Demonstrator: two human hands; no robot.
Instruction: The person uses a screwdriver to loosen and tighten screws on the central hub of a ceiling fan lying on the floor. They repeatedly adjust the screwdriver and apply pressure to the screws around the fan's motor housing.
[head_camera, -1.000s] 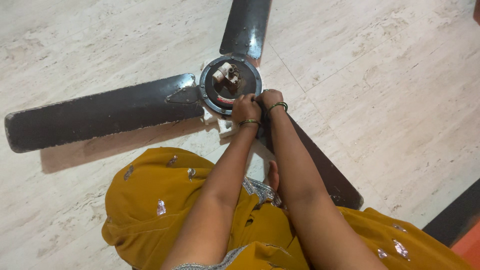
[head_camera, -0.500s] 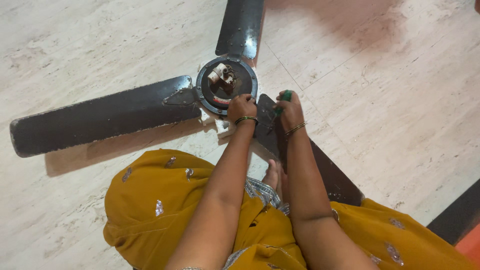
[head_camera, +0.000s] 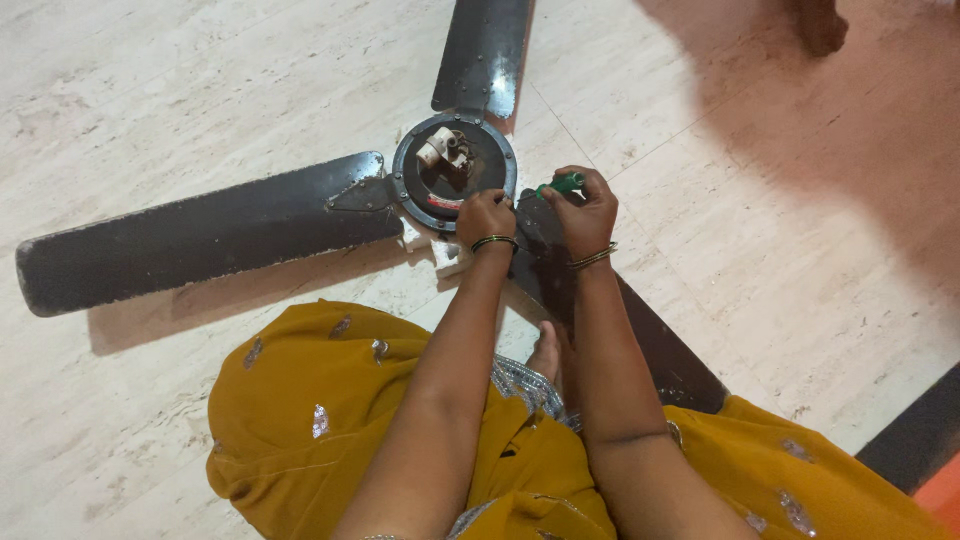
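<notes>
Green screwdriver (head_camera: 563, 184) | gripped in right hand (head_camera: 583, 212) | beside fan hub (head_camera: 453, 171)

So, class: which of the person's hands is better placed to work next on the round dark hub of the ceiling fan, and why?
Probably the right hand: it grips the green-handled tool beside the round dark hub of the ceiling fan. The left hand holds no tool and rests on the hub's rim, seemingly steadying it.

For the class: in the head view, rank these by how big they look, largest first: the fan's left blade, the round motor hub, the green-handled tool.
1. Left blade
2. Motor hub
3. Green-handled tool, partly hidden in the right hand
</notes>
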